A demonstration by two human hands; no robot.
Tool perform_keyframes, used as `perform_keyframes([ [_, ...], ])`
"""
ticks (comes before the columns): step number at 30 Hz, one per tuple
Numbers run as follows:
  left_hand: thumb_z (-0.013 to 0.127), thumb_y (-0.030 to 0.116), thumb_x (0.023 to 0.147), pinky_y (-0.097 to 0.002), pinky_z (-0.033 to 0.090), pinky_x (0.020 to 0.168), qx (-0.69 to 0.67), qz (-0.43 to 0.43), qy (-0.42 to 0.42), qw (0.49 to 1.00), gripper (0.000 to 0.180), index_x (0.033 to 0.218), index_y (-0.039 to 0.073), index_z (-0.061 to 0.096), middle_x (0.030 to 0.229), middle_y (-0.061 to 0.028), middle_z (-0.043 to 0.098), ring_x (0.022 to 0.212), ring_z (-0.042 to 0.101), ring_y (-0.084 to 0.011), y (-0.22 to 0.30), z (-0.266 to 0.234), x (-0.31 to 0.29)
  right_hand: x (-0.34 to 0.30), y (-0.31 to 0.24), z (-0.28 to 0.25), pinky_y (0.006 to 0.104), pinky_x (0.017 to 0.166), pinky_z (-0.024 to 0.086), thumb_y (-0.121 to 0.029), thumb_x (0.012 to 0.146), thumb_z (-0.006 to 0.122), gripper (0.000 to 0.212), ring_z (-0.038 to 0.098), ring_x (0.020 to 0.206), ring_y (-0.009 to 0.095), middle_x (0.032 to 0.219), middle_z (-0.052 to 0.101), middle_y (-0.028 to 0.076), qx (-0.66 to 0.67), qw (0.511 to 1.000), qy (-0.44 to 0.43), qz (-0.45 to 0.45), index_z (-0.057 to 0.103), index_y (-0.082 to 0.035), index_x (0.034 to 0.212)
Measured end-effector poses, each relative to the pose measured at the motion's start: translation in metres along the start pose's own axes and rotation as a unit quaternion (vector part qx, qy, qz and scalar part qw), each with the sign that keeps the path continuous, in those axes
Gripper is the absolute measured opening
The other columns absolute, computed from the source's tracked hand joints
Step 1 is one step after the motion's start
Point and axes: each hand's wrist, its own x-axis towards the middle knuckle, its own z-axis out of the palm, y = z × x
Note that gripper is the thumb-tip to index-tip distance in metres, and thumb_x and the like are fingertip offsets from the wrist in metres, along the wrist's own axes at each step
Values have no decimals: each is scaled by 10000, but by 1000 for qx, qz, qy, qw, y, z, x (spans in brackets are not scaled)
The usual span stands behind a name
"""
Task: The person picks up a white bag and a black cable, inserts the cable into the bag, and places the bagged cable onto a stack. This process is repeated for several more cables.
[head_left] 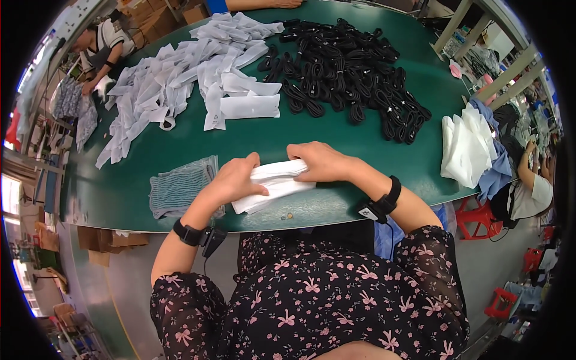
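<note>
Near the front edge of the table, my left hand (235,179) and my right hand (321,162) grip the two ends of a stack of thin white bags (277,191). The fingers of each hand curl over the far side of the stack, and the thumbs press on its near side. The top layers look folded or bunched between my hands. Just left of my left hand lies a clear plastic bag with blue-grey striped contents (183,186). What these contents are, I cannot tell.
Beyond my hands, a heap of whitish translucent sleeves (162,78) spreads across the green table (372,174). Beside it lies a heap of coiled black cables (342,66). White folded bags (467,144) rest at the right edge. Co-workers sit left and right.
</note>
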Motion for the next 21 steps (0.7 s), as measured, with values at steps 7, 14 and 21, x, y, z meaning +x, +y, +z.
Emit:
perform_keyframes([
  [7,835,190,618,-386,426,793,290,178,292,894,491,892,22,464,952,-139,532,914,529,-331,-11,23,4,0,7,12,389,765,437,-115,673,740,343,539,927,301,966,537,117,-253,929,214,-166,492,-41,898],
  [14,876,254,550,-413,410,843,139,183,167,959,630,1002,21,505,1083,-142,506,1019,499,-335,-7,35,-23,-29,-10,7,415,835,418,-219,646,827,492,501,1006,317,1050,502,136,-164,976,74,-125,486,-52,960],
  [21,909,342,474,-467,378,968,152,153,234,948,1063,1360,32,411,1279,-173,465,1184,456,-365,-4,28,-16,-24,3,3,448,984,397,-294,603,877,844,456,1184,357,1254,487,176,-107,980,153,-61,448,-40,1284],
])
